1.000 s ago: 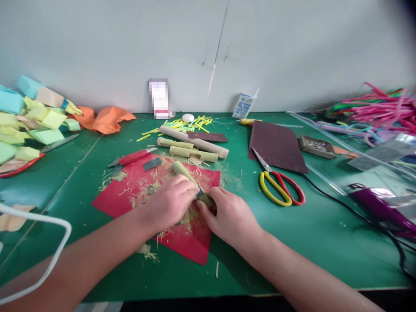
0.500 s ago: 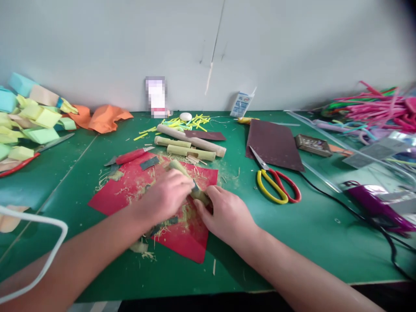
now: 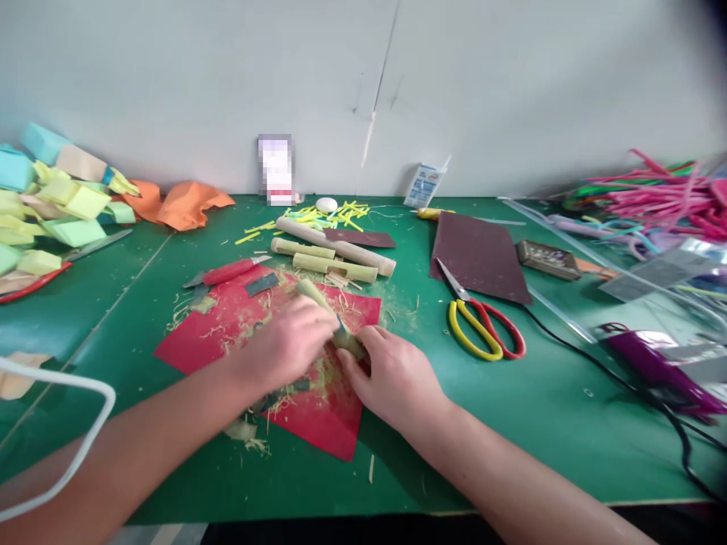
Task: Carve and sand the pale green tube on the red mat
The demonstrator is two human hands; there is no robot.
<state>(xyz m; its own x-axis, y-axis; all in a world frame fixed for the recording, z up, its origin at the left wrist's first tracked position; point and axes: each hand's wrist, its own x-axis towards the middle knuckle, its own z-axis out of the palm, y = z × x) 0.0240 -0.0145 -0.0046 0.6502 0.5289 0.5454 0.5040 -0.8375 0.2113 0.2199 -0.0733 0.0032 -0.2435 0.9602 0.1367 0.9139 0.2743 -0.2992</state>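
Observation:
My right hand (image 3: 397,372) is wrapped round the near end of a short bamboo tube (image 3: 310,289), which slants over a red sheet (image 3: 335,443). My left hand (image 3: 298,333) is closed over the tube's middle. A dark edge of what looks like a sandpaper piece (image 3: 341,323) shows at its fingertips, against the bamboo; the rest is hidden by the fingers. Shavings and dust cover much of the red sheet, along with dark scraps (image 3: 262,284). At its far left edge lies a red-handled craft knife (image 3: 232,271).
Behind the sheet lie more bamboo tubes (image 3: 335,267). To the right are scissors (image 3: 477,325), a brown sandpaper sheet (image 3: 482,261), a small box (image 3: 548,260) and a purple device (image 3: 662,367) with a black cable. Folded papers (image 3: 68,200) are piled left. A white wire loop (image 3: 105,393) crosses my left forearm.
Both hands keep nearly the same place on the bamboo tube. The whole view has shifted very slightly; nothing has been let go or picked up.

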